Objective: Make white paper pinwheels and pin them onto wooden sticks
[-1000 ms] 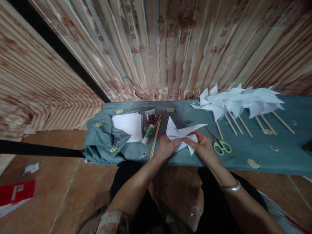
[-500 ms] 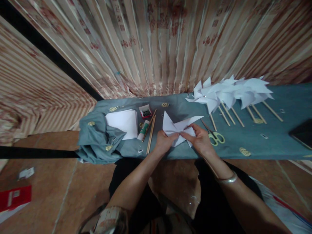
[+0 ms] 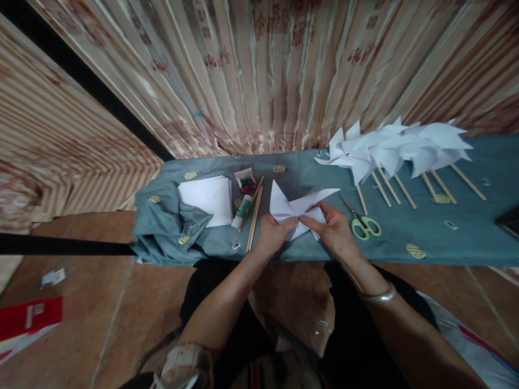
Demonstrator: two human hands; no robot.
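Observation:
A white paper pinwheel (image 3: 298, 204) without a stick is held over the front of the cloth-covered table, its pointed blades spread to the back left and right. My left hand (image 3: 275, 233) grips its near left side, thumb pressed by the centre. Opposite it, my right hand (image 3: 331, 228) pinches the near right side, its thumb meeting the left one at the middle. Fingers under the paper are hidden. Just right of my right hand lie scissors (image 3: 365, 227) with light green handles. Several wooden sticks (image 3: 254, 219) rest to the left of my left hand.
A glue stick (image 3: 242, 212), a small box of dark pins (image 3: 245, 180) and a stack of white paper (image 3: 208, 200) lie on the left of the table. Finished pinwheels (image 3: 405, 146) on sticks overlap at the back right. A dark object (image 3: 508, 220) sits at the right edge.
The camera view has shifted slightly, moving the table's things a little in the picture. Both hands keep their hold on the paper pinwheel, with almost no visible movement.

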